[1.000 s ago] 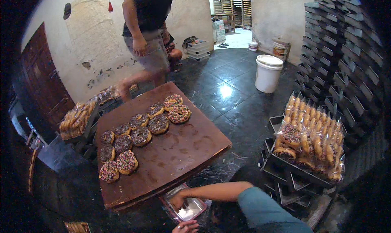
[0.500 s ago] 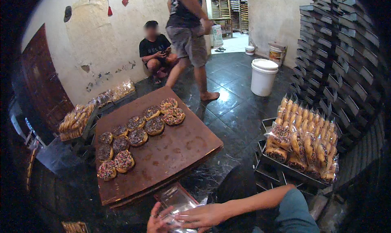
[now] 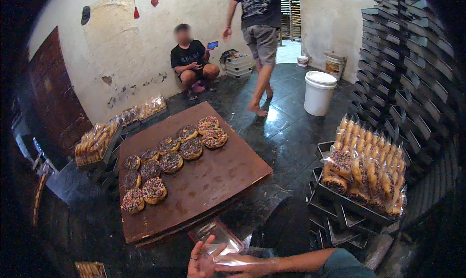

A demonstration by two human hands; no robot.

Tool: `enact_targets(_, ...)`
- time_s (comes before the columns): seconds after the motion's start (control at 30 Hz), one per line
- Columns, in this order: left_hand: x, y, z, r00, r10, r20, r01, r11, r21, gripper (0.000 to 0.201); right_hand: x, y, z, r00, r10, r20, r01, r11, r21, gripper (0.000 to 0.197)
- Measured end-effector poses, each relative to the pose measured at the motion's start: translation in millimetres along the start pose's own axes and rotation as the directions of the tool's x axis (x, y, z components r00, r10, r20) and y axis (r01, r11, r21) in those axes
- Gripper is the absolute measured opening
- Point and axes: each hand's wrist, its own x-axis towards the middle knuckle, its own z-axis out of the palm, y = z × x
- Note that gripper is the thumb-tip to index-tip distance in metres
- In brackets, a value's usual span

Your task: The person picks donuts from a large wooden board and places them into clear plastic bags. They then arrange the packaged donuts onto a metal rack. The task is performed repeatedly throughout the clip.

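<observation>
Low in the picture my left hand (image 3: 200, 262) is raised with its fingers apart, close to the fingertips of my right hand (image 3: 247, 268). Clear film of a plastic bag (image 3: 239, 259) shines over the right hand, which appears to grip it; its fingers are partly hidden. Just beyond both hands lies a shallow reddish tray (image 3: 212, 229) with clear bags (image 3: 224, 237) in it. Ahead stands a low brown board (image 3: 221, 178), bearing rows of ring doughnuts, some with chocolate sprinkles (image 3: 172, 162) and others with coloured sprinkles (image 3: 154, 190).
To the right, a dark tray (image 3: 357, 206) holds bagged doughnuts (image 3: 371, 164) beside tall stacks of metal pans (image 3: 403, 79). More bagged goods (image 3: 94, 143) sit at left. Beyond are a white bucket (image 3: 319, 96), a seated person (image 3: 190, 59) holding a phone, and a walking person (image 3: 259, 35).
My right hand has come up off the bags, with film now over it. The left hand has shifted slightly right. The walking person has moved right; the seated person's phone is raised.
</observation>
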Motion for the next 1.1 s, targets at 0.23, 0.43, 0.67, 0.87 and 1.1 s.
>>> enact_targets(0.23,-34.8,-45.8,15.1,0.869,0.139,-0.475,-0.126,0.99,0.06,0.051,10.1,1.7,5.4,0.988,0.14,-0.062,-0.139,0.99,0.029,0.062)
enact_targets(0.43,-43.8,-57.1,-2.2,0.689,0.177,-0.703,-0.355,0.928,-0.114,0.051,31.2,35.0,37.9,0.953,0.207,0.223,-0.196,0.978,-0.067,0.053)
enact_targets(0.67,-38.3,12.2,-6.4,0.654,0.516,-0.553,-0.536,0.832,0.143,0.061,78.9,42.6,-9.4,0.958,-0.062,0.281,0.095,0.99,-0.105,0.047)
enact_targets(0.87,-44.5,5.6,-26.7,0.663,0.482,-0.573,-0.315,0.874,0.37,0.071,121.2,16.2,7.4,0.916,-0.093,0.391,0.138,0.986,-0.088,0.058)
enact_targets(1.1,-54.4,-2.0,-49.9,0.725,0.446,-0.525,-0.612,0.766,-0.195,0.045,99.4,55.7,10.9,0.853,-0.329,0.405,0.438,0.873,-0.216,0.071)
